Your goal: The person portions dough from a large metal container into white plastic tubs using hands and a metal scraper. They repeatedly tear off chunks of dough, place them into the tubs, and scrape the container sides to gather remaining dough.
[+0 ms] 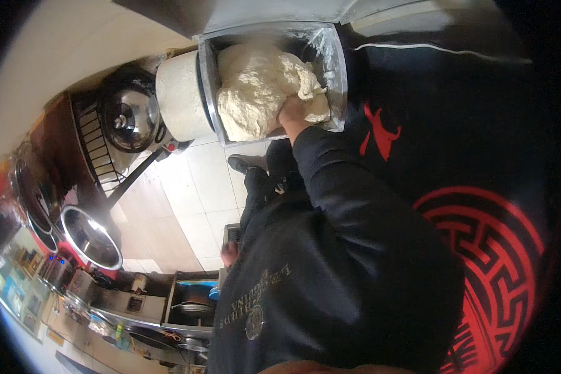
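Observation:
A big lump of pale dough (255, 87) fills a shiny metal trough (333, 68) at the top of the view. My right hand (291, 114) reaches up from a black sleeve and digs its fingers into the lower right edge of the dough. My left hand (230, 252) hangs low by my dark jacket, next to a small grey object (232, 233); its fingers are too small to make out. My shoe (245, 163) stands on the tiles below the trough.
A white drum (177, 93) adjoins the trough's left side. Lidded pots (129, 115) sit on a rack at left, with a steel bowl (92, 238) below. Pale floor tiles (196, 187) run between. Black cloth with a red pattern (486, 262) fills the right.

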Tool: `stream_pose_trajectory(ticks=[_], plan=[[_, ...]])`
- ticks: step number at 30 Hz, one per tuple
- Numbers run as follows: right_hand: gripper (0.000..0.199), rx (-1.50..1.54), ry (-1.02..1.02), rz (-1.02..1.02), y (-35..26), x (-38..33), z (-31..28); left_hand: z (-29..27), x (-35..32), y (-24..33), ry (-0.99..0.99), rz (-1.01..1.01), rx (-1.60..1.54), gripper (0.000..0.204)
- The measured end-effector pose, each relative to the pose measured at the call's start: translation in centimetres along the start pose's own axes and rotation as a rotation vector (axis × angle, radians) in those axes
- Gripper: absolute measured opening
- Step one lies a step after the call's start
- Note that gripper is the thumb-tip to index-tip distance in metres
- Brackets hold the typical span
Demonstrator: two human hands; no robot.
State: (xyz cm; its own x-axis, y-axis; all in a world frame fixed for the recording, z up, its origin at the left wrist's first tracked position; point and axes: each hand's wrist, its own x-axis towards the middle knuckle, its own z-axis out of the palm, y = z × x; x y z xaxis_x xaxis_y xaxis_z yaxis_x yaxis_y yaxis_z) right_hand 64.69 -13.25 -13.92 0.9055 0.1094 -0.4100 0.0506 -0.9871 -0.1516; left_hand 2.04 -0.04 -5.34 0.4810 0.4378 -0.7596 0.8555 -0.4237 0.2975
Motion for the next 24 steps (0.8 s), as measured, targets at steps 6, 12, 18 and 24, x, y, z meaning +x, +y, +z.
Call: stream_pose_trajectory(ticks=[6, 12, 18, 24], plan=[[0.023, 0.479, -0.958, -0.003, 0.6, 2.9, -8.0, -16.9, 10.8, 25.4, 0.297, 0.363, -0.198, 0.021], [0.052, 0.17, -0.487, -0.31, -2.8, -2.3, -13.1, -22.2, 18.1, 45.5, 0.051, 0.687, 0.275, 0.039], [0.072, 0.003, -0.143, -0.34, -1.8, -2.8, -6.8, -19.0, 23.4, 50.9, -0.088, 0.72, 0.599, 0.056], [0.058, 0.349, -0.149, 0.165, -3.4, -2.7, -9.6, -17.6, 26.1, 51.9, -0.205, 0.613, 0.534, 0.058]])
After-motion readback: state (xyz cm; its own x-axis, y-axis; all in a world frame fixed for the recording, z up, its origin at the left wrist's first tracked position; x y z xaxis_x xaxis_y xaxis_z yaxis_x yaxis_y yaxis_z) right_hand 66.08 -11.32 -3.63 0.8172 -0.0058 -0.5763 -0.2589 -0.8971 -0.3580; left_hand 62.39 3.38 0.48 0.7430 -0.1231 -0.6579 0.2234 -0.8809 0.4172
